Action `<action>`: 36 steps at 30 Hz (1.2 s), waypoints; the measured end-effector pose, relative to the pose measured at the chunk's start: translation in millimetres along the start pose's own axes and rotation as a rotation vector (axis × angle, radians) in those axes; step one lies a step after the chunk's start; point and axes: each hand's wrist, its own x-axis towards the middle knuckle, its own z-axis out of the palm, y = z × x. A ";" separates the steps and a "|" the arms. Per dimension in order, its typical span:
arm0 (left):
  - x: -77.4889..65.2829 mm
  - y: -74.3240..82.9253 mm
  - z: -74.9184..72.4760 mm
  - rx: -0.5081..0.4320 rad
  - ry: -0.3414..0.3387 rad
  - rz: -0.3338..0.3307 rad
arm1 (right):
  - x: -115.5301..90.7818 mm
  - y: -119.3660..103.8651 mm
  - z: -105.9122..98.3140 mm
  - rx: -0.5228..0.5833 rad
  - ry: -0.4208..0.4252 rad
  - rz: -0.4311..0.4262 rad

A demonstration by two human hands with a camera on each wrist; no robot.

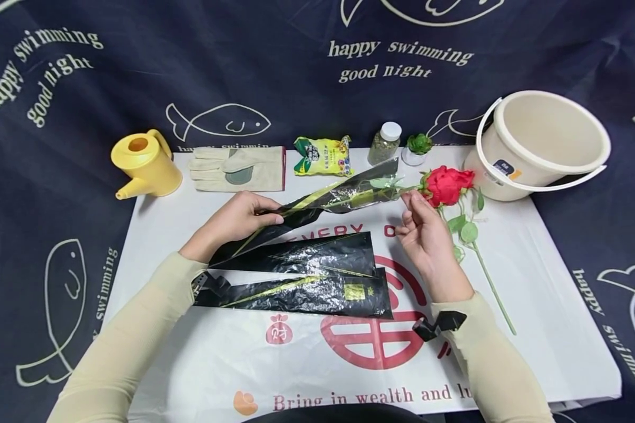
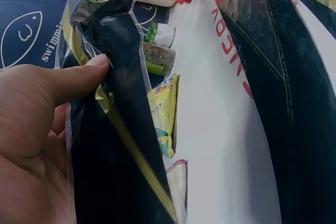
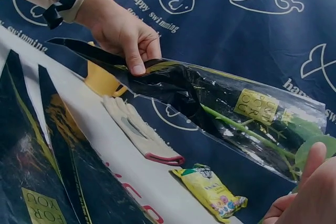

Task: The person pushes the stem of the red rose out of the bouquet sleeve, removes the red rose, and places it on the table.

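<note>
In the head view my left hand [image 1: 243, 217] grips the narrow end of a black and clear flower sleeve [image 1: 344, 188] with a gold stripe, thumb on top. A green rose stem [image 3: 247, 129] runs inside the sleeve, seen through its clear side in the right wrist view. At the wide end, my right hand [image 1: 428, 235] pinches the rose just below the red bloom [image 1: 447, 185], beside a leaf [image 3: 315, 150]. A second stem [image 1: 492, 282] with leaves lies on the table to the right, its upper end overlapped by the bloom.
Two more black sleeves, one [image 1: 317, 255] behind the other [image 1: 301, 296], lie in front. Along the back stand a yellow watering can [image 1: 159, 170], gloves [image 1: 259, 167], a yellow packet [image 1: 323, 157], a white-capped jar [image 1: 383, 147], a small potted plant [image 1: 417, 150] and a bucket [image 1: 529, 158].
</note>
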 end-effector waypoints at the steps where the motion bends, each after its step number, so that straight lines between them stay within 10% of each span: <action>1: 0.1 0.0 0.2 0.000 0.000 -0.002 | 0.7 0.2 0.1 0.001 0.001 -0.003; 23: -0.5 -2.3 3.8 -0.016 -0.111 -0.006 | 13.0 -7.4 2.3 0.022 0.104 -0.118; 36: -24.6 -27.2 -12.9 0.001 -0.189 -0.055 | 22.8 -89.6 -8.5 0.158 0.053 -0.196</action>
